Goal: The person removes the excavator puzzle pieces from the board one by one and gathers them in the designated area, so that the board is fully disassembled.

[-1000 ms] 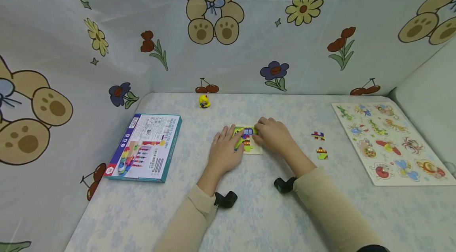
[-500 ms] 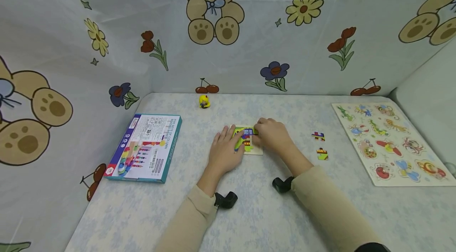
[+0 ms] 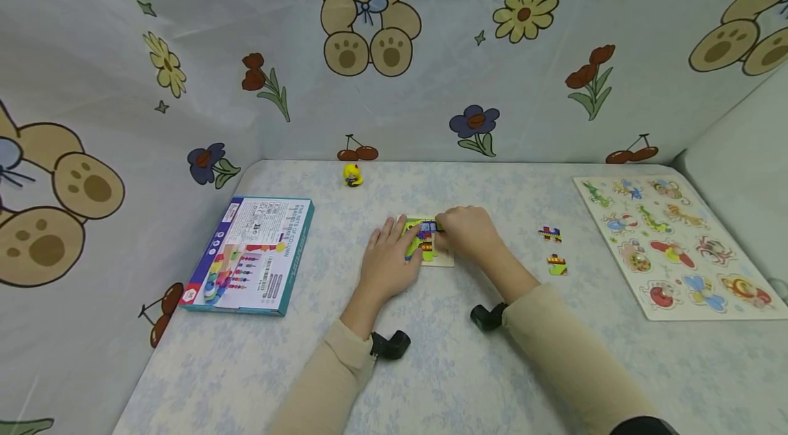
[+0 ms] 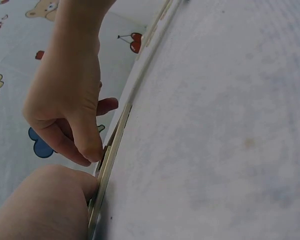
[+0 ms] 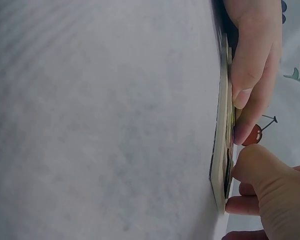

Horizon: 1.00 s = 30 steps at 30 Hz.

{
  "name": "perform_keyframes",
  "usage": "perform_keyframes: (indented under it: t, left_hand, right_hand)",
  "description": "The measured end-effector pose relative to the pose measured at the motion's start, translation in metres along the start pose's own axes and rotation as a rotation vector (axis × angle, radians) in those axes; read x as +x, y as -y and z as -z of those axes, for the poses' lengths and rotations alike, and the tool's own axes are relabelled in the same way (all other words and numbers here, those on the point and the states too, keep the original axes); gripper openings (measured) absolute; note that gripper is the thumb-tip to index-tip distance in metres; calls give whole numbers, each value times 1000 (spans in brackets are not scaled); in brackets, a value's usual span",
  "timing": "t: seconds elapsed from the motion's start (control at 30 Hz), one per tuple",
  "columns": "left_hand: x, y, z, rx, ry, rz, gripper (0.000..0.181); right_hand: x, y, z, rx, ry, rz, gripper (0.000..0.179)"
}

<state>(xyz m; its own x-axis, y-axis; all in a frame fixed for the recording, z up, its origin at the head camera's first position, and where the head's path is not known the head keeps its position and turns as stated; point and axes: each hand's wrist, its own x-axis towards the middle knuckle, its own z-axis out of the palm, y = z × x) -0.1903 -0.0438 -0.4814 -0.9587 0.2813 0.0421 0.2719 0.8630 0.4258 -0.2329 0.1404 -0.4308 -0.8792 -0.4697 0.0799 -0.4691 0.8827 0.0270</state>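
Note:
A small jigsaw puzzle board (image 3: 443,260) lies mid-table, partly covered by a bus-like picture in yellow-green, purple and red. My left hand (image 3: 388,260) rests on its left side, fingers spread and fairly straight. At the board's upper right, my right hand (image 3: 470,233) pinches a puzzle piece between thumb and curled fingers; most of that piece is hidden. In the left wrist view, the right thumb (image 4: 88,142) is down at the board's edge (image 4: 117,135). Two loose puzzle pieces, one purple (image 3: 550,234) and one yellow-green (image 3: 557,265), lie right of the right hand.
A flat toy box (image 3: 252,254) lies at the left. A yellow duck figure (image 3: 353,175) stands near the back edge. At the right lies a large board (image 3: 677,243) with insect pictures. A printed cloth (image 3: 425,93) hangs behind the table.
My right hand has shifted slightly left along the board's top edge, its fingers more curled with the piece. The left hand has stayed in place.

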Motion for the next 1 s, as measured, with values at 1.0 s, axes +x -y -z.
perform_keyframes:
  t: [1.0]
  left_hand:
    - [2,0,-2,19,8,4,55]
  right_hand:
    - [-9,-10,-9,158,14,-25,45]
